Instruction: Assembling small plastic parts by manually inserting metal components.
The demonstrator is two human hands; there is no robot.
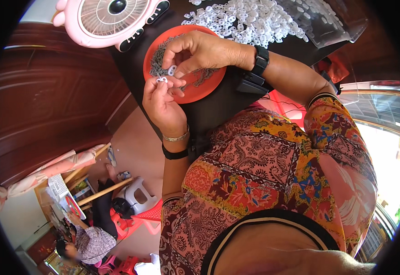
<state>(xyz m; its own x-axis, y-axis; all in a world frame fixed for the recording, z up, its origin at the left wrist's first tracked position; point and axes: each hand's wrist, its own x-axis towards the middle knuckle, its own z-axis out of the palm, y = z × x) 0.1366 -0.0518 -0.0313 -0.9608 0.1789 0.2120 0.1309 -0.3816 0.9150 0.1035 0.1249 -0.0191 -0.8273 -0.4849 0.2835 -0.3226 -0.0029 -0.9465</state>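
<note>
Over a round orange-red plate (204, 94), my two hands meet close together. My left hand (164, 107) pinches a small white plastic piece with holes (162, 79) at its fingertips. Just above it, my right hand (202, 52) has thumb and finger closed on another white two-hole piece (172, 70). The two pieces are very near each other; I cannot tell whether they touch. Many thin grey pieces (159, 57) lie in the plate, partly hidden by my hands and too small to name surely.
A heap of white plastic pieces (255, 20) lies on the dark table (227, 94) beyond the plate, beside a clear plastic container (328, 23) holding more. A pink fan (113, 18) stands at the far left. Another person (94, 240) sits at a table lower left, near a red stool (147, 217).
</note>
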